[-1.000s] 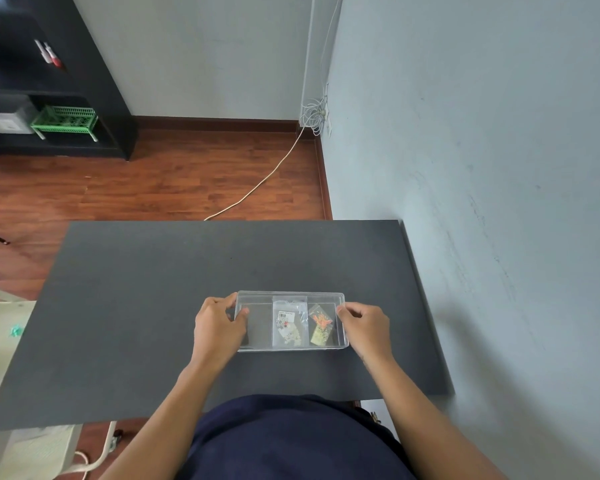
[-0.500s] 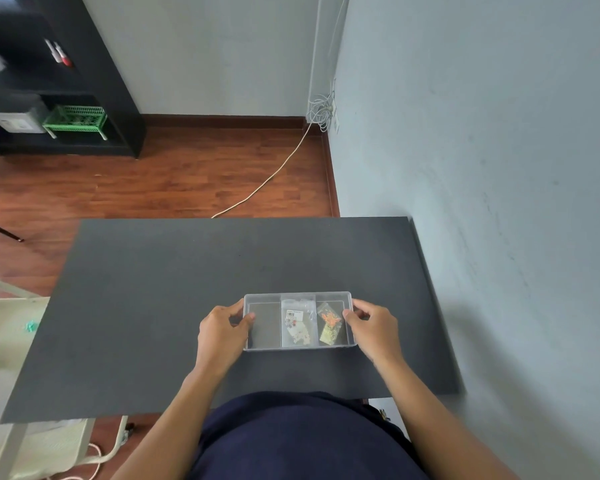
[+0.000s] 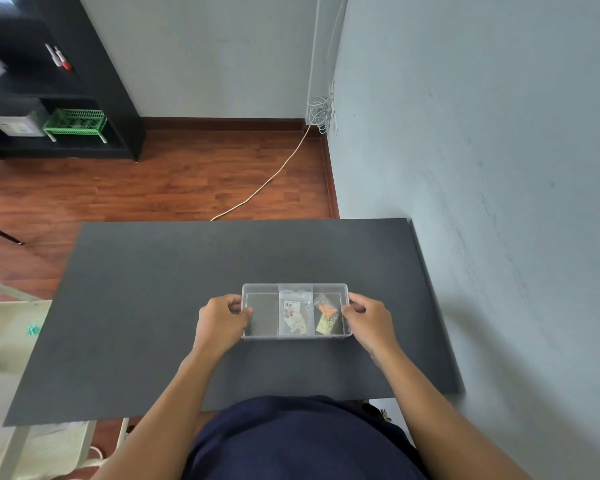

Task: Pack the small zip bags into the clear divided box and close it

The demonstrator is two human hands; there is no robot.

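Observation:
The clear divided box (image 3: 261, 289) lies on the dark table (image 3: 153, 306), right of centre and near me. Its middle compartment holds a zip bag with a white barcode label (image 3: 294, 316). The right compartment holds a zip bag with orange and yellow contents (image 3: 327, 316). Nothing lies in the left compartment. My left hand (image 3: 220, 322) grips the box's left end, thumb over the rim. My right hand (image 3: 371, 322) grips its right end the same way. Whether a lid sits on the box I cannot tell.
A grey wall runs along the table's right edge. Beyond the far edge lies wooden floor with a white cable (image 3: 267, 181). A black shelf with a green basket (image 3: 75, 121) stands at the far left. A pale surface (image 3: 7, 327) adjoins the table's left side.
The view has shifted a little, so the box sits slightly more to the right in frame. Both hands stay on the box's two ends.

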